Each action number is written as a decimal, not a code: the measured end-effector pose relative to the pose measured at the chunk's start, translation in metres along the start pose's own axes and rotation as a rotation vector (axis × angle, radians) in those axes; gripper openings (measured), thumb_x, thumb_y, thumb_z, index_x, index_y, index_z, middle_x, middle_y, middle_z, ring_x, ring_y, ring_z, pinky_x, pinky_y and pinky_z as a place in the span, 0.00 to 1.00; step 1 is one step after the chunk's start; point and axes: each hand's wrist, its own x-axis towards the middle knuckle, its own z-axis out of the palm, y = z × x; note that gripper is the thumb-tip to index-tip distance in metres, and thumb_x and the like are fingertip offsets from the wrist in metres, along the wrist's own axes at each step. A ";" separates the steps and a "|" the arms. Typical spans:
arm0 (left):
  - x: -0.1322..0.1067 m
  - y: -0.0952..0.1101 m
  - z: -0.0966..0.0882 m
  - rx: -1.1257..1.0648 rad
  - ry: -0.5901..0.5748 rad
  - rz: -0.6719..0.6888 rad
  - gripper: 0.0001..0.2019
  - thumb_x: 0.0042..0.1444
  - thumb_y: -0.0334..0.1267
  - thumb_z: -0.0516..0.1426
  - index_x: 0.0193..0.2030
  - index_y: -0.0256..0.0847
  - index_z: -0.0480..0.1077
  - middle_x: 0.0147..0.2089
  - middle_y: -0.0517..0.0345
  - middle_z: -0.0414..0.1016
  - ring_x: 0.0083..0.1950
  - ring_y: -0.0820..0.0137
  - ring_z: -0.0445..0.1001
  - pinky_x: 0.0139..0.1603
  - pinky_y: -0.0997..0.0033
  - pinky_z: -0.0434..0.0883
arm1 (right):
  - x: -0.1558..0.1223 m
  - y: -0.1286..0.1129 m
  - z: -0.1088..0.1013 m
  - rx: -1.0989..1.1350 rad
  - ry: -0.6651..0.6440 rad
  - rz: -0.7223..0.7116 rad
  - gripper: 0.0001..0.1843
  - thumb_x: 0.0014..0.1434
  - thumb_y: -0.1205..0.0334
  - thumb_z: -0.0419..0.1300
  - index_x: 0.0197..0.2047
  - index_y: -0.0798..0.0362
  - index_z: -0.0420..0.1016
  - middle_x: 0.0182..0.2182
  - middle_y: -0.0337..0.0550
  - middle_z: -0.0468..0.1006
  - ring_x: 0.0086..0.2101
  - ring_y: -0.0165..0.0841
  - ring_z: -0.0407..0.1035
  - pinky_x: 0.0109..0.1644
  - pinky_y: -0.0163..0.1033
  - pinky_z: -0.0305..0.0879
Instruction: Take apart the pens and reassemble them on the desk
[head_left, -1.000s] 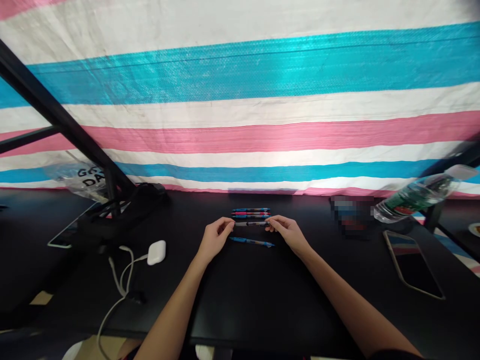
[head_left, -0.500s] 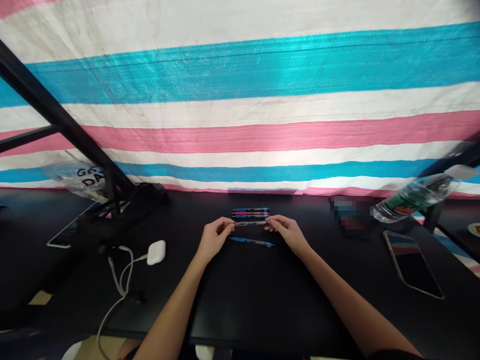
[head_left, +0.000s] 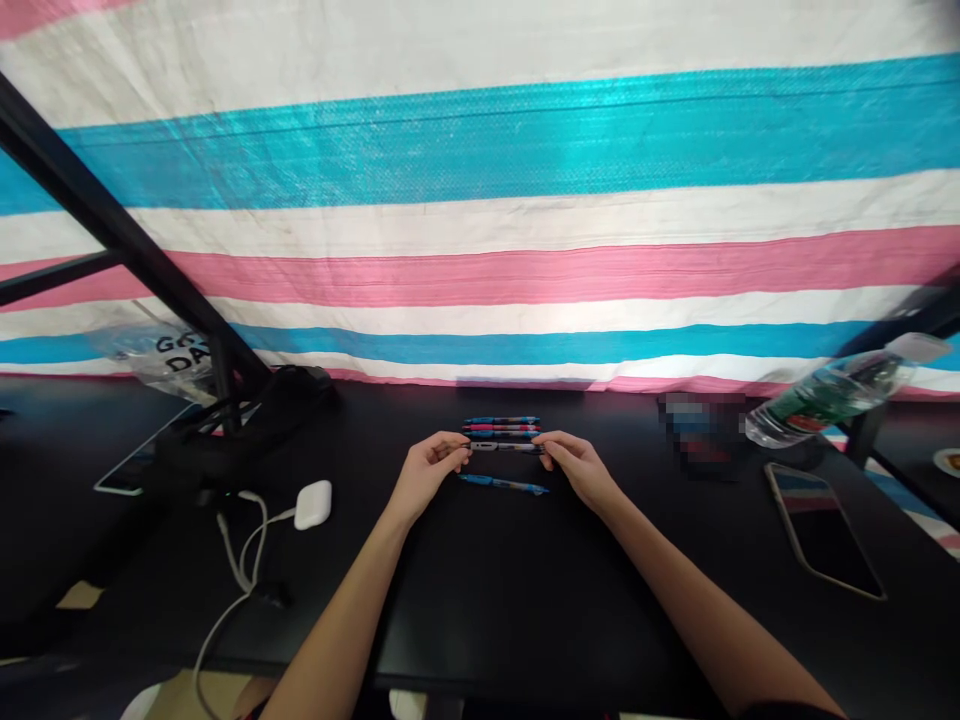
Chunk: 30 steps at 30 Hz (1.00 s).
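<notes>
A black and grey pen [head_left: 504,448] lies crosswise between my hands. My left hand [head_left: 429,476] pinches its left end between thumb and fingers, and my right hand [head_left: 580,466] pinches the right end. Just beyond it, close and parallel, are a blue pen [head_left: 501,420], a red pen [head_left: 501,427] and another blue pen [head_left: 501,434]. Nearer to me, a separate blue pen [head_left: 504,485] rests on the black table [head_left: 510,590], slightly slanted and touched by neither hand.
On the left are a white earbud case [head_left: 313,505], a white cable [head_left: 247,590] and a black metal frame [head_left: 142,270]. A phone [head_left: 825,530] and a tilted plastic bottle [head_left: 832,395] are on the right. A striped sheet [head_left: 510,220] hangs behind the table.
Almost nothing differs. My right hand has shifted very slightly to the right along the pen's end; both hands still pinch the black and grey pen.
</notes>
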 end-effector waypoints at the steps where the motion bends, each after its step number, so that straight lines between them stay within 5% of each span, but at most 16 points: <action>1: 0.000 0.001 0.000 -0.018 0.006 -0.005 0.13 0.49 0.42 0.63 0.38 0.37 0.73 0.31 0.55 0.74 0.32 0.71 0.71 0.34 0.71 0.68 | 0.000 0.001 0.000 0.057 -0.020 0.008 0.17 0.55 0.47 0.60 0.39 0.51 0.77 0.20 0.37 0.67 0.24 0.31 0.62 0.34 0.40 0.62; 9: 0.000 0.003 0.001 -0.159 0.028 -0.024 0.13 0.47 0.40 0.64 0.37 0.36 0.73 0.31 0.57 0.73 0.31 0.74 0.69 0.33 0.72 0.67 | -0.004 0.003 0.000 0.298 -0.222 0.096 0.23 0.56 0.42 0.56 0.46 0.49 0.76 0.28 0.44 0.74 0.29 0.36 0.68 0.37 0.45 0.64; 30: 0.000 -0.002 -0.001 -0.105 -0.022 -0.053 0.13 0.47 0.42 0.64 0.36 0.36 0.73 0.31 0.56 0.73 0.31 0.73 0.69 0.35 0.71 0.68 | -0.004 0.008 0.001 0.335 -0.127 0.095 0.20 0.51 0.43 0.63 0.40 0.48 0.78 0.28 0.45 0.77 0.31 0.37 0.69 0.41 0.47 0.65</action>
